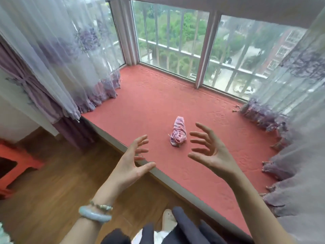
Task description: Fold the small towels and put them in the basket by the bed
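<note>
A small pink and purple patterned towel [178, 132] lies crumpled in a bunch on the red mat of the bay window seat [151, 103]. My left hand [132, 162] hovers over the seat's front edge, fingers spread, holding nothing. My right hand [210, 150] hovers just right of the towel, palm facing left, fingers spread and empty. Neither hand touches the towel. No basket or bed is in view.
Sheer purple-flowered curtains hang at the left [58, 55] and right [297, 120], their hems lying on the mat. Window glass [175, 37] closes the far side. Wooden floor [58, 182] lies below the seat, with a red stool [15, 161] at far left.
</note>
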Action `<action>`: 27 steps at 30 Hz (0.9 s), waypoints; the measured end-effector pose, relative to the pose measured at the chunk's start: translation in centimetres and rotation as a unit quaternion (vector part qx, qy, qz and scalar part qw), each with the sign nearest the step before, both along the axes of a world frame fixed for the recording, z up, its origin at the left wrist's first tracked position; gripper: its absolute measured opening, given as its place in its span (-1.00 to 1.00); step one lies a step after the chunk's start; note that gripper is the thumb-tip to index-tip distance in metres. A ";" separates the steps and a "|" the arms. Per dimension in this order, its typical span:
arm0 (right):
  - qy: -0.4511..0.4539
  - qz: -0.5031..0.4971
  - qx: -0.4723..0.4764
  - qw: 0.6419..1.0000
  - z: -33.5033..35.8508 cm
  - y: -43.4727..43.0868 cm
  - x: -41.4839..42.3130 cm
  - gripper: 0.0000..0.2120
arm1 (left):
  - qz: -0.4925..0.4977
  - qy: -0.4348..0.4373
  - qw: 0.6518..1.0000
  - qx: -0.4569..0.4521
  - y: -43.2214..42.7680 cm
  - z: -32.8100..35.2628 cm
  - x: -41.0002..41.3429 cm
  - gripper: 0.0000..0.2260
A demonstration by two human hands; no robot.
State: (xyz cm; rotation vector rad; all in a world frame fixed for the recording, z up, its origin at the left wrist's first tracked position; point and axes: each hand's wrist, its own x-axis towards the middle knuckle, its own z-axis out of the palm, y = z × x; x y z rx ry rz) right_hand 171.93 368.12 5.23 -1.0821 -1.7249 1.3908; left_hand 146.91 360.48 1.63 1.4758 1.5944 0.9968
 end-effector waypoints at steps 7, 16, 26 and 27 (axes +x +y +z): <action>0.005 -0.060 -0.025 0.998 -2.6 8.6 -1.8 -0.23 | -0.037 0.002 0.998 -0.043 9.9 -2.8 -3.3 -0.31; -0.037 -0.201 -0.073 0.976 -9.2 16.2 -5.1 -0.29 | -0.169 0.036 0.980 -0.096 25.9 -9.8 -6.4 -0.39; -0.099 -0.339 -0.091 0.931 -22.6 22.4 -8.9 -0.48 | -0.269 0.125 0.950 -0.098 38.1 -23.1 -6.8 -0.61; -0.125 -0.343 -0.087 0.927 -24.2 22.7 -9.0 -0.52 | -0.278 0.134 0.945 -0.103 38.4 -24.3 -6.5 -0.63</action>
